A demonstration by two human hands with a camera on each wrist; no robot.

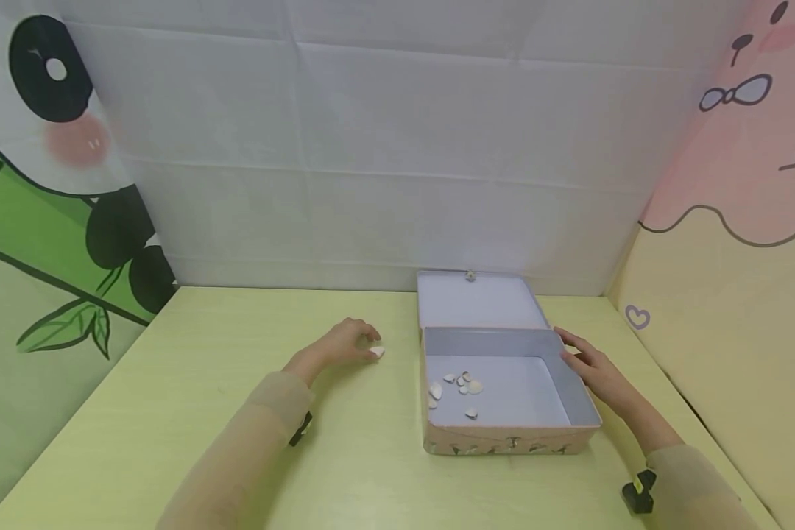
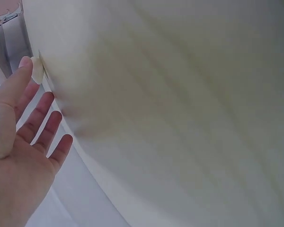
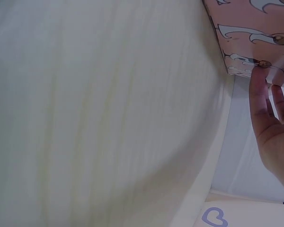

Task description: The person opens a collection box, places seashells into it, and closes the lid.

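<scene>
A white seashell (image 1: pixel 377 352) is at the fingertips of my left hand (image 1: pixel 332 349), left of the box. In the left wrist view, the thumb and index finger pinch this shell (image 2: pixel 37 72) while the other fingers stay spread. An open box (image 1: pixel 503 440) with a pink patterned outside and pale inside holds several small shells (image 1: pixel 475 386), mostly at its left. My right hand (image 1: pixel 598 374) touches the box at its right rear corner. The right wrist view shows the thumb of that hand (image 3: pixel 279 137) against the patterned outer wall (image 3: pixel 248 35), its fingers loosely extended.
The box's lid (image 1: pixel 480 300) is tipped back behind it, with a small clasp (image 1: pixel 470 276) at its far edge. A pale yellow table (image 1: pixel 192 383) runs to a white cloth backdrop (image 1: pixel 384 147). Cartoon-printed side panels (image 1: pixel 722 294) stand left and right.
</scene>
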